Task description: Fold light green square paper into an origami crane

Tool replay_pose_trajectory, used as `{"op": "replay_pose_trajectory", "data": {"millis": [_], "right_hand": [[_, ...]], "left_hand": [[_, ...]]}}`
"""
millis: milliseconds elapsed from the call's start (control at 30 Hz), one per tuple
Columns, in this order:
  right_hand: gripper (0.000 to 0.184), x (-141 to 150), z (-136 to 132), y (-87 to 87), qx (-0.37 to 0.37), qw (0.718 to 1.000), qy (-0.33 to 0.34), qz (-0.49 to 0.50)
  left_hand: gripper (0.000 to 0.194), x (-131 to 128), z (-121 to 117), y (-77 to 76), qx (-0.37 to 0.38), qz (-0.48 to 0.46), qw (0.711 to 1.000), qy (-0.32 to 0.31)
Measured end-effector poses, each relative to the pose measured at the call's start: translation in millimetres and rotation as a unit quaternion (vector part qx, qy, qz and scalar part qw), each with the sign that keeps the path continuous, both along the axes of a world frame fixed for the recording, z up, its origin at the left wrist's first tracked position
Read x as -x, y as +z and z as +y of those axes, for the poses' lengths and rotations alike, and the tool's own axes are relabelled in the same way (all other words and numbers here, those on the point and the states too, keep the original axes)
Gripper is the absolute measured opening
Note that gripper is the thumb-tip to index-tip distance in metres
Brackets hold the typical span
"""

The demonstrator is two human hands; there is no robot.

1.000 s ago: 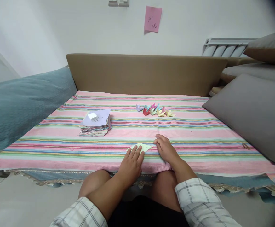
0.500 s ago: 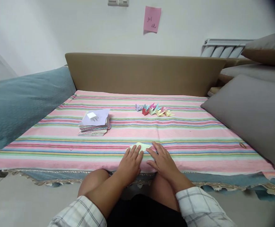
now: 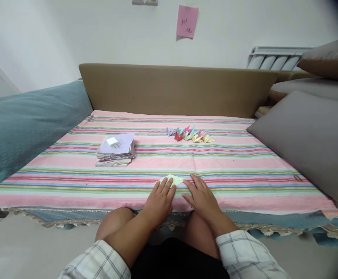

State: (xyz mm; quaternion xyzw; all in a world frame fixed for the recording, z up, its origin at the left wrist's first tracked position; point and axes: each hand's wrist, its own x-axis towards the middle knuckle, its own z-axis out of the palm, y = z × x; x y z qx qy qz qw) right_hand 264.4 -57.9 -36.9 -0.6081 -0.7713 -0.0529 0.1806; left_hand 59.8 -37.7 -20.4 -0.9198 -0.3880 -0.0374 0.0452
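The left hand [image 3: 159,201] lies flat, fingers slightly spread, on the folded pale-green paper [image 3: 175,179], at the near middle of the striped cloth [image 3: 229,166]. Paper long axis: left to right; sharp tip points right, at the fingertips of the spread right hand [image 3: 202,197]. Origami cranes [image 3: 187,135] sit farther.

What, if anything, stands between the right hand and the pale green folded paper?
Nothing visible: the right hand has its index fingertip at the right tip of the pale green paper; contact is unclear. The left hand lies over its left part.
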Motion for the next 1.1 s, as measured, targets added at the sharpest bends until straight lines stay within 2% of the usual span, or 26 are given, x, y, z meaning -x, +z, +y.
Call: {"op": "replay_pose_trajectory", "data": {"millis": [267,333,400,533,667,800,1000,1100], "right_hand": [[0.054,-5,3,-8.8,-0.033,0.997,-0.058,0.031],[0.058,-6,3,-8.7,-0.054,0.996,-0.053,0.044],[0.060,-4,2,-4.8,-0.069,0.997,-0.007,0.035],[0.066,13,2,8.8,-0.067,0.989,0.128,-0.037],[0.072,29,11,12.0,-0.033,0.981,0.184,-0.051],[0.076,30,20,4.3,0.020,0.987,0.160,-0.028],[0.073,31,17,5.1,0.047,0.991,0.122,-0.021],[0.072,34,17,7.5,0.051,0.992,0.113,-0.017]], "left_hand": [[0.071,-1,-1,2.9,0.004,0.010,1.000,0.003],[0.070,-1,-1,2.9,0.002,0.010,1.000,0.004],[0.069,-1,-1,2.3,-0.004,0.007,1.000,0.002],[0.064,0,-1,-1.6,-0.022,-0.011,1.000,-0.002],[0.060,1,0,-8.0,-0.027,-0.044,0.999,-0.001],[0.064,1,0,-8.4,-0.014,-0.071,0.997,0.000],[0.056,0,2,10.1,0.021,-0.080,0.996,0.039],[0.064,-1,3,14.5,0.022,-0.062,0.997,0.046]]}}
